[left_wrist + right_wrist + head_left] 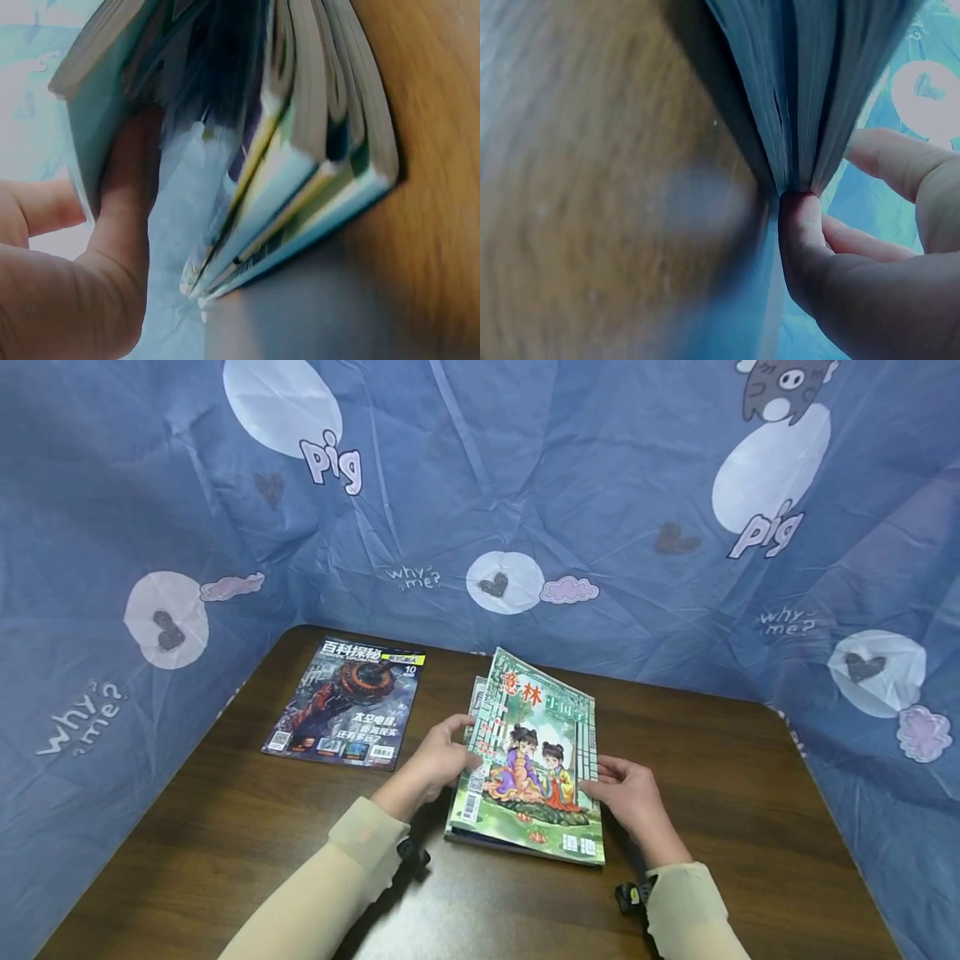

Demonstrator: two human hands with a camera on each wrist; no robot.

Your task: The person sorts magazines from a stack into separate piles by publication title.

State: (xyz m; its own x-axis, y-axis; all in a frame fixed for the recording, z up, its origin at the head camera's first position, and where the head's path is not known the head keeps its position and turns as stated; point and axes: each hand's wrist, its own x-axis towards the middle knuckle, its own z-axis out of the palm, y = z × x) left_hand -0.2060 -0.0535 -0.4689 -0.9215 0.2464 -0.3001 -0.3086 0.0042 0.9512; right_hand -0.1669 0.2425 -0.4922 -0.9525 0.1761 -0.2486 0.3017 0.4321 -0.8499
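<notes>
A green-covered magazine [536, 727], showing two illustrated children, tops a pile in the middle of the table. My left hand [438, 760] pinches its spine side. The left wrist view has one finger [131, 161] underneath this top magazine, whose left side is raised off several lower magazines [300, 142]. At the opposite edge is my right hand [633, 793], its thumb [881, 154] against the cover and a fingertip [801, 206] on the page edges. Most of the lower magazines' covers are hidden; a pale strip shows beside the green one in the head view.
A dark magazine [345, 702] with a red machine on its cover lies flat at the back left of the brown wooden table [727, 785]. Blue patterned cloth [600, 635] surrounds the table's back and sides. Both wrists wear small black cameras.
</notes>
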